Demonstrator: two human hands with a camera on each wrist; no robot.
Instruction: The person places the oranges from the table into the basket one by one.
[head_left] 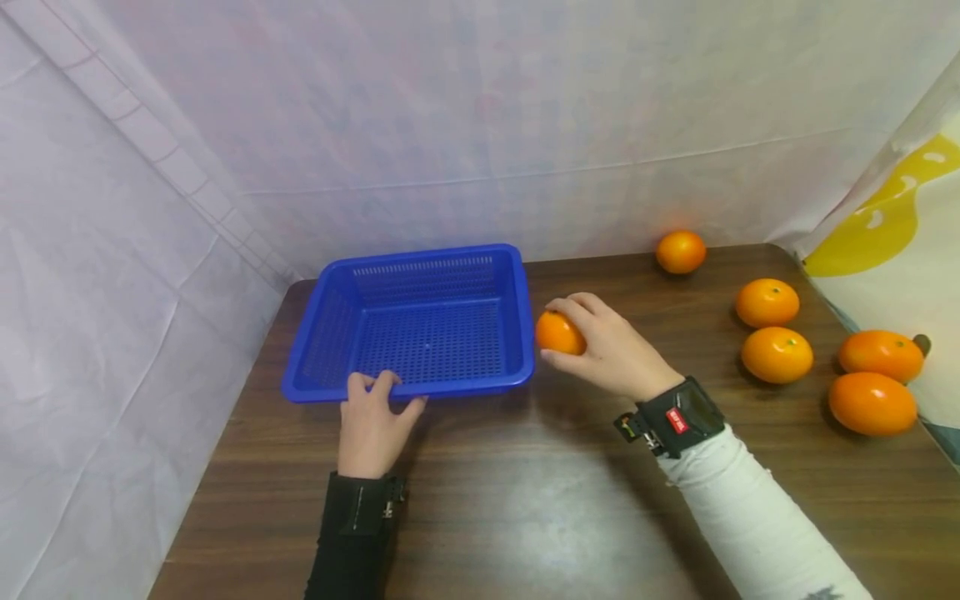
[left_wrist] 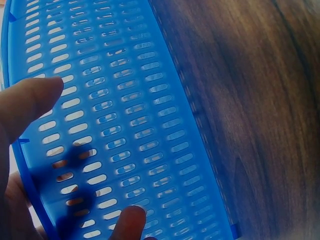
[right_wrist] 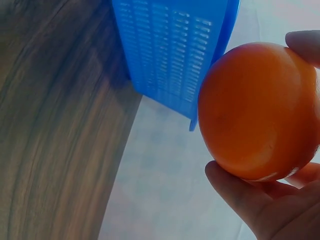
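In the head view, a blue plastic basket (head_left: 427, 342) with slotted walls stands on the table, its perforated floor showing. My left hand (head_left: 372, 429) grips its near rim, fingers hooked over the edge and thumb outside. The left wrist view shows the slotted basket wall (left_wrist: 120, 115) up close, with part of that hand against it. Just right of the basket, my right hand (head_left: 607, 350) holds an orange (head_left: 559, 333) between thumb and fingers. Seen from the right wrist, this orange (right_wrist: 257, 112) is smooth and round, raised beside the basket's wall (right_wrist: 165, 47).
Several more oranges lie on the right of the brown wooden table (head_left: 480, 500): one orange (head_left: 681, 252) by the back edge, a pair (head_left: 776, 354) nearer, and another pair (head_left: 872, 404) by the right edge. Pale cloth (head_left: 525, 125) hangs behind the table.
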